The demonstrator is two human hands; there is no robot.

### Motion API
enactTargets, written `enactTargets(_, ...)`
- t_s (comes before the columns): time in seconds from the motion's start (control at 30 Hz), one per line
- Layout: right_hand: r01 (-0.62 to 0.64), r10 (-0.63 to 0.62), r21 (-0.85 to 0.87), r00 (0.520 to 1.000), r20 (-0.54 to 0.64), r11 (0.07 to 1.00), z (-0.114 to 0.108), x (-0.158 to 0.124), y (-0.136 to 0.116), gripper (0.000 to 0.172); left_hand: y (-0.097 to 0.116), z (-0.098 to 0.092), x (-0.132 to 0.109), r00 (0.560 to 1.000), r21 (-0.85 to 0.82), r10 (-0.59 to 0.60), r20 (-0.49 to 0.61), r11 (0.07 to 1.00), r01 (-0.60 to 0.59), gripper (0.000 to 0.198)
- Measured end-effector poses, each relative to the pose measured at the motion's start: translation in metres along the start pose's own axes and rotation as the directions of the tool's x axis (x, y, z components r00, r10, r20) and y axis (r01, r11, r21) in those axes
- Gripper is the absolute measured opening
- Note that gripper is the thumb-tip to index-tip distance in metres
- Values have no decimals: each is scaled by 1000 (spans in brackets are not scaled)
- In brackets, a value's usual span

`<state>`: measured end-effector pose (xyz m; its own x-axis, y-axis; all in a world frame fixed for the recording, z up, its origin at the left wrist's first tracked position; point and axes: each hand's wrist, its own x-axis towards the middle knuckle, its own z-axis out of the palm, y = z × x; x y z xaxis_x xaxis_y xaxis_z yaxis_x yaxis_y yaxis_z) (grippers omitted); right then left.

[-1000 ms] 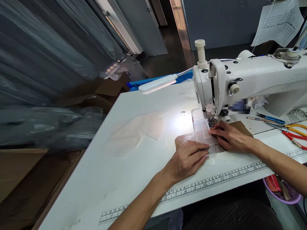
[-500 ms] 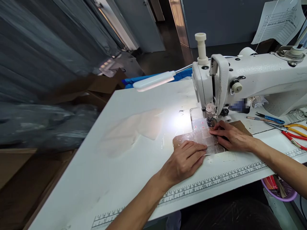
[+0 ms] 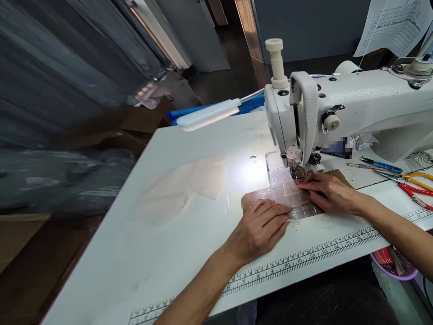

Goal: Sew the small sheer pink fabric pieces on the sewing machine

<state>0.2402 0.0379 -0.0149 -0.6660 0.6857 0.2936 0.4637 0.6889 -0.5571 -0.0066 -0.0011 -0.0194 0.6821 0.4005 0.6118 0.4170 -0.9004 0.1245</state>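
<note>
A small sheer whitish piece of fabric [image 3: 293,198] with pink marks at its far end lies at the needle area of a white sewing machine [image 3: 358,99]. My left hand [image 3: 262,228] rests flat on its near left part, fingers stretched forward and side by side. Close to the presser foot [image 3: 297,173], my right hand [image 3: 329,193] pinches the fabric's right edge between thumb and forefinger, the other fingers curled. Brown tape-like covering [image 3: 251,201] shows on the table beneath the fabric. The needle tip is too small to make out.
Pale sheer fabric pieces [image 3: 182,189] lie left on the white table [image 3: 111,271]. A lamp [image 3: 209,115] shines beside the needle area. Yellow-handled scissors [image 3: 417,177], red-handled scissors [image 3: 414,195] and blue tweezers [image 3: 382,165] lie right. A printed ruler [image 3: 287,266] runs along the front edge.
The camera view has shifted slightly, so the machine sits a little further left and higher. Both hands keep nearly the same places on the fabric.
</note>
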Motion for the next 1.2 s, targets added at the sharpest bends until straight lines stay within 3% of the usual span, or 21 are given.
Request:
enactTargets(0.23,73,-60,-92,989,135,993,-6,-2,-8,36,1,2,-1,999,-8,-32,6,999,32,10)
enactTargets(0.37,89,-74,-108,988,134,990,-6,-2,-8,34,1,-4,0,999,-27,-52,12,998,52,8)
enactTargets(0.5,67,-56,-77,989,136,995,-4,-2,-6,36,-9,-12,9,995,-59,-102,-23,993,101,25)
enactTargets(0.6,62,-56,-55,992,110,997,-2,-2,-5,37,-25,-8,21,999,79,-52,-14,995,53,14)
enactTargets(0.67,68,-64,-53,995,83,996,-1,-3,-5,37,-37,-1,29,1000,182,16,17,983,-19,17)
enactTargets(0.77,83,-80,-47,995,54,995,1,-3,-5,36,-48,10,36,996,205,48,69,977,-61,24)
enactTargets(0.97,66,-64,-73,998,30,995,4,-5,-7,34,-51,14,36,959,314,75,272,935,-162,34)
enactTargets(1.07,59,-56,-105,998,27,993,7,-5,-5,36,-52,12,37,938,372,-9,346,919,-128,38)
enactTargets(1.2,74,-75,-119,997,-8,990,11,-4,-4,36,-53,11,39,925,401,-136,355,916,-19,43)
